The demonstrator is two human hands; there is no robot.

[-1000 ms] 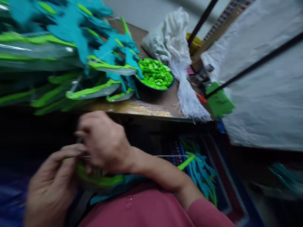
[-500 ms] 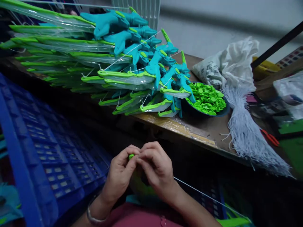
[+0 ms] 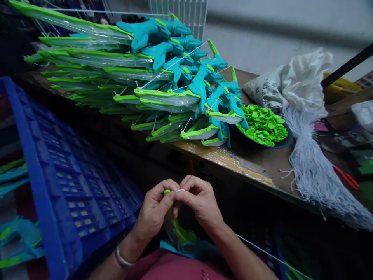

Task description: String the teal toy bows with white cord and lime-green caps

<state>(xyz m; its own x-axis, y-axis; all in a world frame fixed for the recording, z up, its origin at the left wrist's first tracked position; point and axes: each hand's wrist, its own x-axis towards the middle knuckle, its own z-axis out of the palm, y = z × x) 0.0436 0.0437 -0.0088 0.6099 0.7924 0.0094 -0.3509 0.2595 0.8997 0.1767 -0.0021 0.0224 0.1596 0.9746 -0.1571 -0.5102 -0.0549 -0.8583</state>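
Note:
A toy bow (image 3: 184, 235) with a bright green limb and teal grip rests against my lap, its limb rising to my fingers. My left hand (image 3: 151, 216) is closed around the limb's green tip, which peeks out between thumb and forefinger. Beside it, my right hand (image 3: 202, 200) pinches a white string (image 3: 180, 190) that shows as a short curve between the two hands. The knot or hole at the tip is hidden by my fingers. A taut white cord (image 3: 262, 249) runs off to the lower right behind my right forearm.
Stacked toy bows (image 3: 171, 99) cover the left of the wooden table (image 3: 247, 171). A dark bowl (image 3: 287, 142) of green plastic pieces, a bundle of white strings (image 3: 314, 167), a white sack (image 3: 265, 89) and red-handled scissors (image 3: 346, 177) lie right. A blue crate (image 3: 58, 171) stands left.
My right fingers have shifted slightly, and a loop of white string now shows between my hands. The limb below them is more visible. The whole view has swung a little left.

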